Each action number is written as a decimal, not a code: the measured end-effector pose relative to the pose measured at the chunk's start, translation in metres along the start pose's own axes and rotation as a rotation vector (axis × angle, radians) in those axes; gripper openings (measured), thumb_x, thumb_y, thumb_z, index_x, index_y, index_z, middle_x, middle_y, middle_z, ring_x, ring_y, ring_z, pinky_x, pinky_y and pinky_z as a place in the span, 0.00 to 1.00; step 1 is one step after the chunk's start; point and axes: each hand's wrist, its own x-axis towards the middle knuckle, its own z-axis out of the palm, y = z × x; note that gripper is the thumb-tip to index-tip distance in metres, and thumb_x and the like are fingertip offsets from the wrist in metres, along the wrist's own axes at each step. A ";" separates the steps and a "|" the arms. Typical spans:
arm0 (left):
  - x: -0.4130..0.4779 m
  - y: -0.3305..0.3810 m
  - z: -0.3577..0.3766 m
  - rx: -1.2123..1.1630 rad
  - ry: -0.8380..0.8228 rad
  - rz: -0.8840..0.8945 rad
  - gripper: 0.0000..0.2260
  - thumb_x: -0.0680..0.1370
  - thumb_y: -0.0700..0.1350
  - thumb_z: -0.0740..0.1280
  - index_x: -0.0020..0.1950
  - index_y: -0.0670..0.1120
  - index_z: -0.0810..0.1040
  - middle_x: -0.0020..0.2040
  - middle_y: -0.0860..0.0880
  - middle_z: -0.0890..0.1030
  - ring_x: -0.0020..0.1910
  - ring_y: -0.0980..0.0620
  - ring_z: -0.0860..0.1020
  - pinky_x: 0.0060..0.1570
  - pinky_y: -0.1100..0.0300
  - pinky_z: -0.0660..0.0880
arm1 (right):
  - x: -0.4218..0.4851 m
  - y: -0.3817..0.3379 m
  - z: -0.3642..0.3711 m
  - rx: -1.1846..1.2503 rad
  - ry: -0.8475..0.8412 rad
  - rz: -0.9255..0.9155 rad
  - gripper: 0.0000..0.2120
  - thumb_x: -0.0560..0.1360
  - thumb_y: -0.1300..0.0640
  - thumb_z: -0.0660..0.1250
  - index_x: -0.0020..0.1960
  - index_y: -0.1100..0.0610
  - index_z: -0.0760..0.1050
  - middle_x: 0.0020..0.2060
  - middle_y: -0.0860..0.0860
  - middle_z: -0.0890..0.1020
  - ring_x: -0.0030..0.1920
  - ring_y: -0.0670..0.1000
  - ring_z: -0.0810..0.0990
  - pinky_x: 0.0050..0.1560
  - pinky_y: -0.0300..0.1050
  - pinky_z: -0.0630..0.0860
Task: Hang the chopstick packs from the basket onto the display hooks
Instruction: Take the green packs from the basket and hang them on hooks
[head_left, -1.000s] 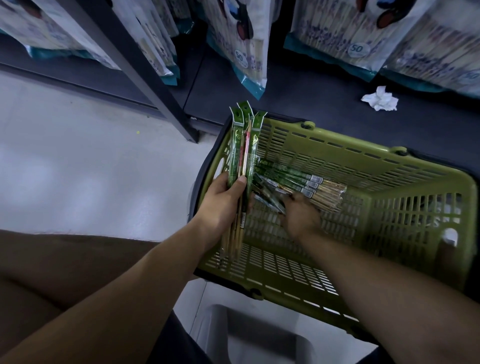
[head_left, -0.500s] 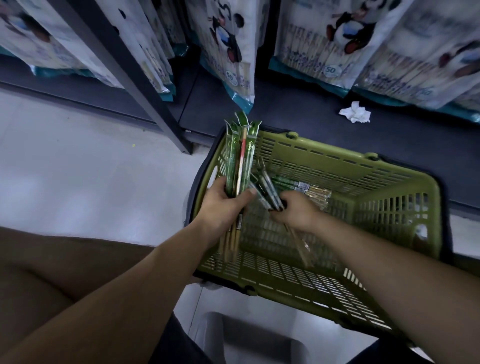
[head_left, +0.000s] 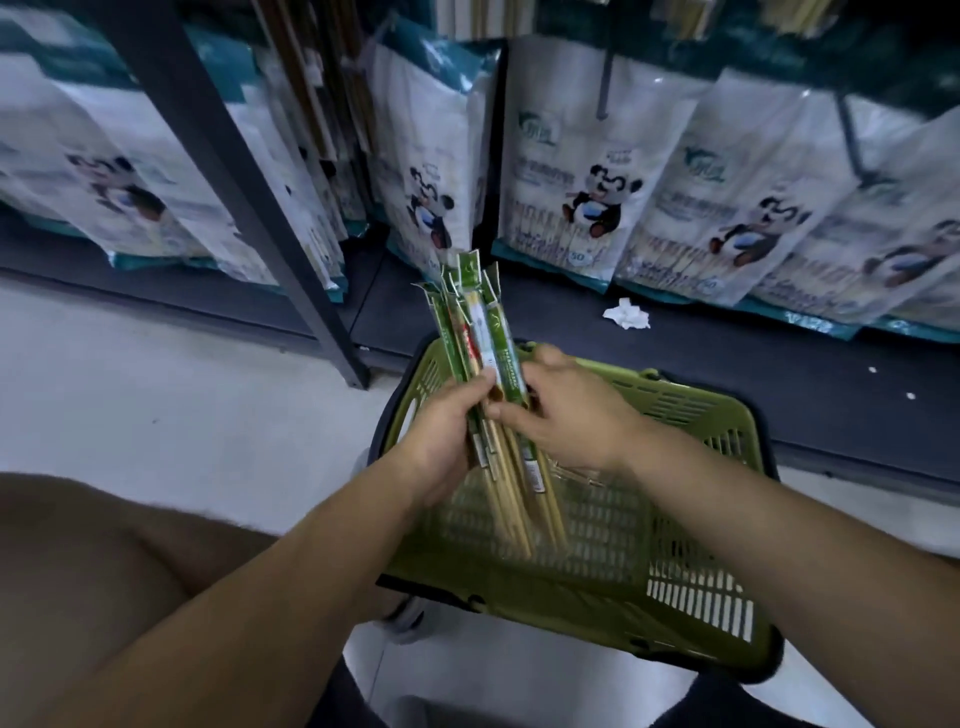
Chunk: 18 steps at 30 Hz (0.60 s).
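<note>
Left hand (head_left: 445, 434) is wrapped around the middle of one fanned bundle of chopstick packs (head_left: 480, 332), at least four by their green header tops, though blur hides the exact count. The right hand (head_left: 571, 415) pinches the bundle's rightmost packs between thumb and curled fingers, and both forearms reach forward from the lower corners. The bundle stands nearly upright above the single green basket (head_left: 701, 415) on the floor, its wooden ends hanging down inside, while five panda-printed bags (head_left: 597, 202) line the dark shelf (head_left: 727, 374) beside one crumpled white paper (head_left: 626, 315)
</note>
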 end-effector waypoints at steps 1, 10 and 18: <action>-0.003 0.006 0.006 0.007 -0.002 0.023 0.20 0.83 0.48 0.64 0.72 0.39 0.75 0.68 0.34 0.78 0.67 0.35 0.78 0.67 0.40 0.75 | -0.005 -0.005 -0.009 -0.073 0.018 -0.007 0.33 0.75 0.28 0.48 0.65 0.51 0.71 0.48 0.49 0.68 0.49 0.49 0.70 0.51 0.49 0.71; -0.037 0.073 0.058 0.230 -0.114 0.261 0.14 0.79 0.53 0.71 0.60 0.45 0.84 0.52 0.46 0.88 0.52 0.50 0.86 0.45 0.63 0.81 | -0.043 -0.043 -0.105 0.032 -0.025 0.052 0.40 0.73 0.27 0.38 0.73 0.49 0.63 0.53 0.48 0.67 0.61 0.49 0.69 0.68 0.53 0.69; -0.075 0.133 0.108 0.451 -0.135 0.627 0.16 0.72 0.64 0.71 0.49 0.54 0.83 0.40 0.53 0.85 0.39 0.53 0.83 0.42 0.55 0.77 | -0.066 -0.071 -0.199 0.768 0.588 0.014 0.05 0.81 0.52 0.68 0.51 0.53 0.79 0.36 0.48 0.80 0.33 0.42 0.78 0.32 0.38 0.73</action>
